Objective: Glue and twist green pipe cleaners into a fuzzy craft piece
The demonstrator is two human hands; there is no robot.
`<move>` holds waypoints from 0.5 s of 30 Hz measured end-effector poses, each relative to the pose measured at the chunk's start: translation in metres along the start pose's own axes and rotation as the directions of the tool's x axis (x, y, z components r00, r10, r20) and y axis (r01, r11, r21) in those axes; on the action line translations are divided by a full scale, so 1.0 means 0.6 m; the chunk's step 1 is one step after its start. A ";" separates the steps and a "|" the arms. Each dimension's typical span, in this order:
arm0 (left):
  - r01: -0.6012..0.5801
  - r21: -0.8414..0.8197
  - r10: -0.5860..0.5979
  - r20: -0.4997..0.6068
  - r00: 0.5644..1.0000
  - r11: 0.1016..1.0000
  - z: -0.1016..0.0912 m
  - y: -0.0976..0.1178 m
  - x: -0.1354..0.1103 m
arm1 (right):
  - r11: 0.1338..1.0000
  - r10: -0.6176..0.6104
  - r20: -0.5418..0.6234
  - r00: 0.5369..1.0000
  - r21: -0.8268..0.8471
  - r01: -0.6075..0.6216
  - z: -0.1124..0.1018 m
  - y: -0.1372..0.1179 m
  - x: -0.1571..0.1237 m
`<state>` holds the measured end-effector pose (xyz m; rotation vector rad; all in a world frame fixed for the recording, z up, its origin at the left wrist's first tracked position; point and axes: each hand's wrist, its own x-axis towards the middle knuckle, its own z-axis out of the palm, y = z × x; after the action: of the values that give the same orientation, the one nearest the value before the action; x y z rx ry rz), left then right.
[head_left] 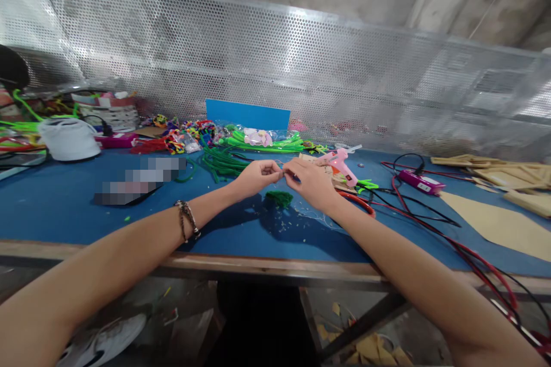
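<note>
Above the middle of the blue tabletop, my left hand and my right hand meet with fingertips pinched together. Whatever they hold between the tips is too small to make out. Just below them lies a dark green fuzzy clump with small scraps scattered round it. Behind my left hand spreads a bundle of dark green pipe cleaners. A pink hot glue gun rests beyond my right hand.
Bright green pipe cleaners lie at the back before a blue board. To the left stands a white cap-like thing. Cables run on the right near a purple power strip and brown cardboard. A perforated metal screen closes the back.
</note>
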<state>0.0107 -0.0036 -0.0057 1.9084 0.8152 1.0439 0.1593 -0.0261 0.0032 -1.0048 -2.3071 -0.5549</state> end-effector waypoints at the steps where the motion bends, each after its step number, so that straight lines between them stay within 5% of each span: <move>1: -0.003 0.019 0.003 0.000 1.000 1.000 0.001 0.000 0.000 | 0.996 -0.024 0.034 0.999 -0.085 0.027 0.001 -0.001 -0.001; 5: -0.040 0.090 0.042 -0.021 0.999 0.995 0.002 0.001 -0.001 | 0.985 -0.055 0.087 0.995 -0.156 0.068 0.001 -0.005 -0.002; 8: -0.026 0.028 0.027 -0.023 0.999 0.999 0.000 0.006 -0.001 | 0.983 0.067 -0.011 0.998 0.173 -0.064 -0.001 -0.004 0.000; 11: -0.030 -0.033 0.029 -0.015 0.999 0.999 -0.002 0.011 -0.001 | 0.813 0.262 -0.040 0.964 0.547 -0.198 0.000 -0.005 0.002; 15: -0.020 -0.074 0.021 0.006 1.000 0.997 -0.005 0.011 -0.002 | 0.655 0.368 0.006 0.930 0.707 -0.265 0.001 -0.010 0.003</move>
<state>0.0087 -0.0070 0.0006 1.8606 0.7446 1.0648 0.1538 -0.0285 0.0027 -0.9004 -1.8794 0.3865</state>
